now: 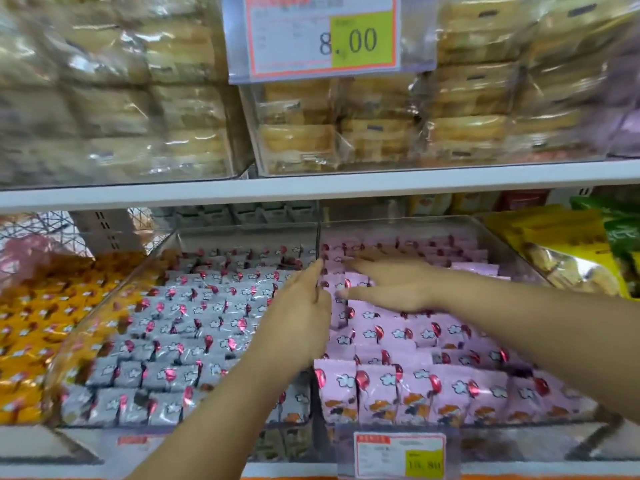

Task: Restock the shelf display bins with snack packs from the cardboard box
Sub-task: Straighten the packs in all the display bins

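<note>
Two bare arms are reaching up from the bottom edge, closest to us. The L hand [298, 313] is standing on its side, with its fingers [311, 273] straight and close together. It is holding nothing. It is lying right along the clear divider [318, 237] btwn two bins, tips pointing to the back of the shelf.

The R hand [391, 287] is lying palm down on the pink snack packs [415, 386] in the right bin [398, 226]. Its fingers [360, 264] are spread wide and pointing left at the divider. It is holding nothing too.

The pink packs are sitting in rows going side to side across the bin. In the front row each pack is standing tall. Packs are touching the R fingers from below, and more are lying just to the right of the L hand. So the R hand is the nearer one, and the L hand is making a wall on the left. The grey snack packs [180, 327] are filling the left bin on the other side of the divider.

It looks like the hands are pressing and tidying the pink rows, maybe making room. A sideways push along the rows would squeeze the packs vs. the L hand.

The cardboard box isn't showing, so new packs are somewhere out of view.
</note>
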Available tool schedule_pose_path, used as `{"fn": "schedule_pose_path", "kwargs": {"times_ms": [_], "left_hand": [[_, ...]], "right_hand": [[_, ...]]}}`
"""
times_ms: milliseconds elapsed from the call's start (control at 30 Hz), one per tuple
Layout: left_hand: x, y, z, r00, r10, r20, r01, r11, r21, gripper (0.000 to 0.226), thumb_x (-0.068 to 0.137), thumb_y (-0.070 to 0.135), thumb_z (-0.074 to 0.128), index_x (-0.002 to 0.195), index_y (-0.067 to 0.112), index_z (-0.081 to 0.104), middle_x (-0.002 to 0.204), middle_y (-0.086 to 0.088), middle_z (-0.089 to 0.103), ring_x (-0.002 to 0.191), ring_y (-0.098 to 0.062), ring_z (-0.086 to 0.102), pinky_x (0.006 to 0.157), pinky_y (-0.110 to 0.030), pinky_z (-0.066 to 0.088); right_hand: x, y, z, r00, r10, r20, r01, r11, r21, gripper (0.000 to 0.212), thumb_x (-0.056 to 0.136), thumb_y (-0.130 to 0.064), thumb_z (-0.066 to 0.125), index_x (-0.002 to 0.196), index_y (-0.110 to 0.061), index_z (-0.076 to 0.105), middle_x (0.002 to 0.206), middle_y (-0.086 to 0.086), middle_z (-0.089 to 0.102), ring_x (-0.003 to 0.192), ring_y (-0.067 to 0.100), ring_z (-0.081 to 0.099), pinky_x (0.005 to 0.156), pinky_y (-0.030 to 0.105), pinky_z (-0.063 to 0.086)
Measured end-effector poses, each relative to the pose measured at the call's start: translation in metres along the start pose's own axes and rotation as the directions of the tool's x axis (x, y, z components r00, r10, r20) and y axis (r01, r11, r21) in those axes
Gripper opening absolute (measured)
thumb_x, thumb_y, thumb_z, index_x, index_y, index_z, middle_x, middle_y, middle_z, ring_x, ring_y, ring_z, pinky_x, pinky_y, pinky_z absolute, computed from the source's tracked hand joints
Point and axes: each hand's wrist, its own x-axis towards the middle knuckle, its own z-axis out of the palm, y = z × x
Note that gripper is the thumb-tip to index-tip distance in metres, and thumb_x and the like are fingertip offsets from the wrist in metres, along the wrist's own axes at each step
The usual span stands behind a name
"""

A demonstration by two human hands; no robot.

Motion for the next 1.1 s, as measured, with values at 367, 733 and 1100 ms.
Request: {"fn": "schedule_pose_path", "kwargs": {"times_ms": [367, 733, 1100], "left_hand": [[0.0, 0.0, 0.0, 1.0, 0.018, -0.001, -0.018, 0.999, -0.028, 0.049, 0.104, 0.026, 0.026, 0.152, 0.033, 0.019, 0.141, -0.017, 0.045, 0.121, -0.035, 0.05, 0.091, -0.038, 0.045], [0.0, 0.001, -0.002, 1.0, 0.016, 0.021, -0.017, 0.999, 0.031, 0.049, 0.104, 0.024, 0.027, 0.152, 0.029, 0.019, 0.14, -0.01, 0.048, 0.122, -0.037, 0.049, 0.092, -0.043, 0.046], [0.024, 0.043, -0.012, 0.988, 0.122, 0.093, -0.148, 0.92, 0.363, 0.029, 0.099, 0.022, 0.039, 0.121, 0.01, 0.054, 0.114, -0.018, 0.058, 0.092, -0.031, 0.055, 0.079, -0.035, 0.047]], "right_hand": [[-0.014, -0.005, 0.003, 0.994, -0.052, 0.091, 0.064, 0.989, -0.131, 0.076, 0.086, -0.072, 0.014, 0.15, -0.036, -0.009, 0.158, -0.013, -0.013, 0.146, 0.014, -0.011, 0.115, 0.056, -0.006], [-0.008, -0.006, -0.001, 0.994, -0.061, 0.09, 0.07, 0.992, -0.109, 0.066, 0.092, -0.066, 0.025, 0.15, -0.039, 0.007, 0.159, -0.011, 0.008, 0.147, 0.02, 0.007, 0.117, 0.054, 0.007], [-0.127, 0.054, -0.047, 0.964, 0.191, -0.187, -0.168, 0.977, 0.135, 0.038, 0.099, -0.037, 0.04, 0.136, -0.03, 0.05, 0.14, -0.008, 0.05, 0.123, 0.011, 0.047, 0.095, 0.022, 0.035]]}}
